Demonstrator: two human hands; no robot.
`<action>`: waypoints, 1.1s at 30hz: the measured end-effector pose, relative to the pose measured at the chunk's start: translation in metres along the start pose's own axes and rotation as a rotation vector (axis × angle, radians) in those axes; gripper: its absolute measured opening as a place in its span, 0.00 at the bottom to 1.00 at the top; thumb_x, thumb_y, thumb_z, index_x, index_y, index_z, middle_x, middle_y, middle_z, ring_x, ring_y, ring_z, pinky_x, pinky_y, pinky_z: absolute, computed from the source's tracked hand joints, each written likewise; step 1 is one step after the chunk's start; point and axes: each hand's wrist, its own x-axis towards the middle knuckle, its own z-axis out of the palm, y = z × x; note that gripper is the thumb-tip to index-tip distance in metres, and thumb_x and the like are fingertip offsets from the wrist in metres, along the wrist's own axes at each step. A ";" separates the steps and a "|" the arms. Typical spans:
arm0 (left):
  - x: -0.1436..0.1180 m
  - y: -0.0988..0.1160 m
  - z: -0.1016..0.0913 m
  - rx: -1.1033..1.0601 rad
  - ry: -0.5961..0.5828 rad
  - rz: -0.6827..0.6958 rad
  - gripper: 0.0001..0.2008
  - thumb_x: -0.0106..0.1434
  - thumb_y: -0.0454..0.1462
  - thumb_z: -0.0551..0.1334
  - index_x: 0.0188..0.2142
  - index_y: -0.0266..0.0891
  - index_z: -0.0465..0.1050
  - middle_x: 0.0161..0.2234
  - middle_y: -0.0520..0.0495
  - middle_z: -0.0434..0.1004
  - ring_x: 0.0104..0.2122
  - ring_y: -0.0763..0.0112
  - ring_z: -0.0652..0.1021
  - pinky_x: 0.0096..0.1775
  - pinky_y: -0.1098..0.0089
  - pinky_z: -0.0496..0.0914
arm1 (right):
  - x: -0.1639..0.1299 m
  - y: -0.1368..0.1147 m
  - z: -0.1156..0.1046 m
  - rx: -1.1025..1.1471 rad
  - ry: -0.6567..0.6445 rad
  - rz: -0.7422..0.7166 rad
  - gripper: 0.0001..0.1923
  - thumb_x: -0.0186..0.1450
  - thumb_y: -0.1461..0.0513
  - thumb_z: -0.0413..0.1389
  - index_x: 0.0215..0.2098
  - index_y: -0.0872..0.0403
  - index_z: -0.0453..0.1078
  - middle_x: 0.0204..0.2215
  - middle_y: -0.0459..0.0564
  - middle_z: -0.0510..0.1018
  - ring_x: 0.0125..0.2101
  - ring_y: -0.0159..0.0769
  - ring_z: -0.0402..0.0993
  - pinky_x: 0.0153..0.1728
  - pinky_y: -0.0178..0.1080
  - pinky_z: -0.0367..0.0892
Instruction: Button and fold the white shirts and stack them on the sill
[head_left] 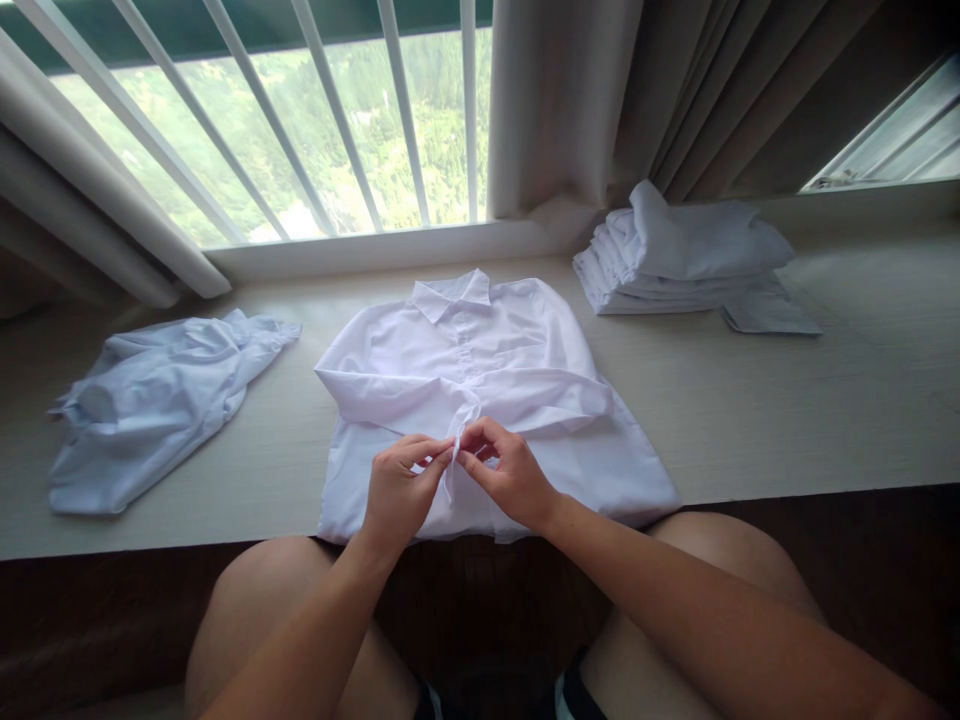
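Observation:
A white collared shirt lies flat on the pale sill ledge, collar toward the window, with both sleeves folded across its front. My left hand and my right hand meet over the shirt's middle. Their fingertips pinch the cloth of the front placket near its lower part, thumb against forefinger on each side. The hem of the shirt hangs slightly over the ledge's near edge above my knees.
A crumpled pale blue shirt lies at the left of the ledge. A stack of folded white shirts sits at the back right, by the curtain. The barred window runs behind.

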 end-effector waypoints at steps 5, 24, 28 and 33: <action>0.000 0.002 -0.001 -0.039 -0.045 -0.014 0.09 0.66 0.39 0.64 0.39 0.43 0.85 0.35 0.48 0.85 0.35 0.66 0.80 0.36 0.69 0.72 | 0.000 0.002 0.000 -0.009 0.020 0.004 0.05 0.67 0.58 0.58 0.38 0.51 0.70 0.32 0.45 0.77 0.35 0.35 0.75 0.37 0.38 0.70; 0.001 0.000 0.003 -0.134 -0.001 -0.193 0.13 0.66 0.45 0.63 0.33 0.40 0.82 0.28 0.49 0.82 0.30 0.66 0.79 0.32 0.72 0.73 | -0.001 0.001 0.002 -0.157 0.028 -0.121 0.04 0.68 0.63 0.57 0.41 0.49 0.70 0.35 0.46 0.79 0.35 0.36 0.77 0.38 0.39 0.72; 0.002 -0.003 0.005 -0.178 0.016 -0.221 0.12 0.65 0.45 0.64 0.35 0.39 0.81 0.30 0.48 0.81 0.30 0.67 0.79 0.33 0.72 0.73 | -0.001 0.001 0.001 -0.159 0.033 -0.139 0.06 0.68 0.64 0.57 0.43 0.49 0.71 0.37 0.47 0.80 0.36 0.36 0.77 0.39 0.39 0.72; 0.003 -0.008 0.008 -0.289 0.019 -0.251 0.14 0.65 0.47 0.65 0.36 0.38 0.79 0.31 0.48 0.81 0.31 0.67 0.79 0.35 0.71 0.74 | 0.000 0.003 0.000 -0.154 0.026 -0.137 0.08 0.68 0.64 0.57 0.45 0.49 0.73 0.38 0.48 0.80 0.37 0.37 0.77 0.38 0.40 0.73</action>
